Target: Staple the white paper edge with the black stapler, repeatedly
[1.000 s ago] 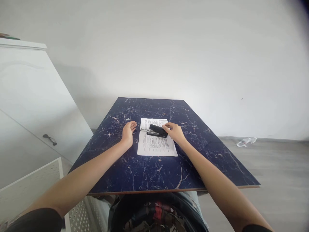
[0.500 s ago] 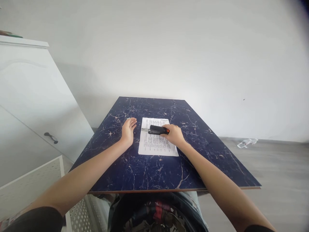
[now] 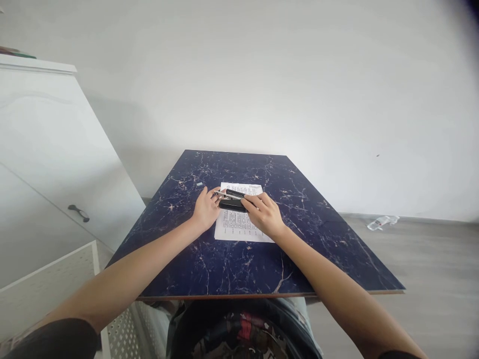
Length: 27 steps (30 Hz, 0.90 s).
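A black stapler (image 3: 231, 200) lies on a printed sheet of paper (image 3: 239, 225) in the middle of a dark blue marbled table (image 3: 239, 264). My right hand (image 3: 264, 214) grips the stapler's right end with curled fingers. At the stapler's left end, where a metal strip sticks out, my left hand (image 3: 207, 209) touches it with its fingertips. Both hands rest on or near the paper. A small pale item (image 3: 199, 184) lies on the table just beyond my left hand.
A white cabinet (image 3: 48, 149) with a dark handle (image 3: 78, 213) stands at the left. A white perforated panel (image 3: 52, 289) is at the lower left. On the grey floor by the wall at the right lies an empty plastic bottle (image 3: 381, 221).
My left hand has moved right from the bare table onto the stapler's left end. The right hand has slid left along the stapler, which has shifted slightly left on the paper.
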Each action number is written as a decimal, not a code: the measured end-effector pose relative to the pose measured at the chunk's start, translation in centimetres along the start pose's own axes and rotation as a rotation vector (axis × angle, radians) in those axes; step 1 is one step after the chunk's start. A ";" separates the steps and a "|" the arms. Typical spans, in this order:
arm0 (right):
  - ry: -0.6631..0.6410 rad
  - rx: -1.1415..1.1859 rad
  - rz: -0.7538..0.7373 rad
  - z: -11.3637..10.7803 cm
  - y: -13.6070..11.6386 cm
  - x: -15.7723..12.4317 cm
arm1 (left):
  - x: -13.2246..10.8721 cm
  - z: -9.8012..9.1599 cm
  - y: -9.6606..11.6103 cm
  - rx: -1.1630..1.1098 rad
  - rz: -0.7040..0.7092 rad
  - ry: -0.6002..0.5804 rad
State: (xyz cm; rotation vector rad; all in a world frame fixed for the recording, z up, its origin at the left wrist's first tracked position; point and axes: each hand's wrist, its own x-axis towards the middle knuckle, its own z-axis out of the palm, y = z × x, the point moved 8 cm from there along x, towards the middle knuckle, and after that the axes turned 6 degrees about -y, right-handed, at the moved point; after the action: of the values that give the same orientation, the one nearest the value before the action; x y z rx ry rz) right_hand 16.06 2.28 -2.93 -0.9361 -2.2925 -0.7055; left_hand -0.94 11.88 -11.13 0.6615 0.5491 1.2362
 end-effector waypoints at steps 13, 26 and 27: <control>-0.114 -0.047 -0.070 0.4 -0.1 -0.6 | 0.2 0.0 -0.8 -0.015 -0.051 -0.026; 0.091 0.043 0.194 -0.4 1.9 -0.7 | 0.7 -1.1 -0.4 0.054 0.047 0.071; 0.128 0.072 0.281 -0.6 2.7 -0.7 | 0.7 -1.3 -0.2 0.067 0.069 0.074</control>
State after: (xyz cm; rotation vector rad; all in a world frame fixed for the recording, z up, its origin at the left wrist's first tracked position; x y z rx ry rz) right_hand 18.71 3.28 -2.33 -1.1169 -2.0099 -0.5423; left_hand -1.54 12.70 -12.14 0.6977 0.6360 1.3157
